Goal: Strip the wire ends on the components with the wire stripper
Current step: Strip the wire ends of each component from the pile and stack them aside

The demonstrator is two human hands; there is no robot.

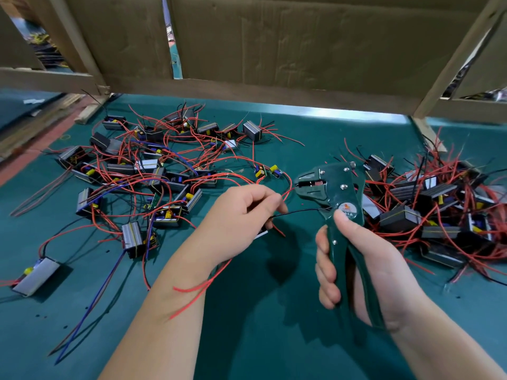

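Wire stripper [333, 193] is held over the table [247, 325] in the right hand [365, 270], grip closed round the handles. Red wire [288, 192] is pinched by the left hand [241, 215], tip just at the jaws. Guess it's to be fed in next, then squeezed.

Sticker [348, 209]: round, on the stripper [337, 185] pivot, at 3 o'clock from centre.
Text: "01A" in pale letters; any characters before it are covered.
Logo: small orange mark above the text, not legible.

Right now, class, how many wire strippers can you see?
1: the green wire stripper, held in the right hand; more may lie hidden under the component heaps.
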